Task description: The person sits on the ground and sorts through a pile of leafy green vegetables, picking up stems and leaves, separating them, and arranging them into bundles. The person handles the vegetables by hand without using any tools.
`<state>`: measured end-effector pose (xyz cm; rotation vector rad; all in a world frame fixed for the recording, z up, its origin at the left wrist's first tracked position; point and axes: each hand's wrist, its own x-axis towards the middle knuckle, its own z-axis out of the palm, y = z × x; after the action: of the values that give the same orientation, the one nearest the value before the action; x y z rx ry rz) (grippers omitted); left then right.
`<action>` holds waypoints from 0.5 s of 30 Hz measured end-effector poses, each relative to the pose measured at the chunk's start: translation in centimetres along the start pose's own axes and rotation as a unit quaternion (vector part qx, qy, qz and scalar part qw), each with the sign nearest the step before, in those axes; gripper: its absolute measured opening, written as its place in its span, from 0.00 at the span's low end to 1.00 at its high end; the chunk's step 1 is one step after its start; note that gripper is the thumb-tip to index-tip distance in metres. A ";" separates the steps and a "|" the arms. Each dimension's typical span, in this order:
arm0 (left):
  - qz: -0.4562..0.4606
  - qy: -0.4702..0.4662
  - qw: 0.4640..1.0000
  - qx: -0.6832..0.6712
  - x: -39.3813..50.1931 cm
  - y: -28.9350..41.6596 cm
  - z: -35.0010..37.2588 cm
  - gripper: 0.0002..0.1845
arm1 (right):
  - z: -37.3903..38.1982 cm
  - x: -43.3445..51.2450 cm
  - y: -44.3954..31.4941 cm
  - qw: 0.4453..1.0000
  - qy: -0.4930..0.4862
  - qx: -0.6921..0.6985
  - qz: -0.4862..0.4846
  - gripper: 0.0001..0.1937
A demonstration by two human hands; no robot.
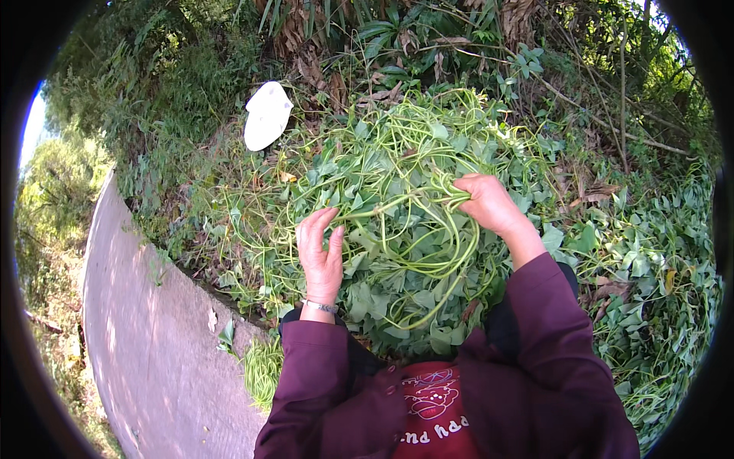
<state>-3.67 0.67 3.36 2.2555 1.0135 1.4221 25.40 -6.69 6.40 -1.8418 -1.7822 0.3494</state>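
A large heap of leafy green vines lies on the ground before me. My right hand is closed around a bundle of long green vine stems over the heap's right side. From that bundle, stems loop down and also stretch left towards my left hand. My left hand, with a metal bracelet at the wrist, is at the heap's left side, its fingertips at the end of a thicker stem. Whether the fingers pinch that stem is not clear.
A pile of green stems lies on the edge of a concrete path at the left. A white object lies beyond the heap. More leafy vines cover the ground at the right. Shrubs and dry branches stand behind.
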 end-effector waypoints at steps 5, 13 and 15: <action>-0.139 -0.184 0.960 -0.159 -0.6 1.0 2.0 0.10 | 0.0 -0.2 -1.6 0.990 -0.013 -0.097 -0.098 0.15; -0.286 -0.252 0.834 -0.398 -0.1 -0.1 2.6 0.09 | 0.7 0.1 -5.6 0.984 0.171 -0.051 0.022 0.15; -0.288 -0.215 0.838 -0.410 0.1 -0.2 2.7 0.10 | 0.6 -0.6 -7.5 0.973 0.226 -0.027 -0.032 0.12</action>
<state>-1.38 1.26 2.03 1.3622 0.6476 0.7874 18.76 -7.34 9.95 -1.7244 -1.5373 -0.1395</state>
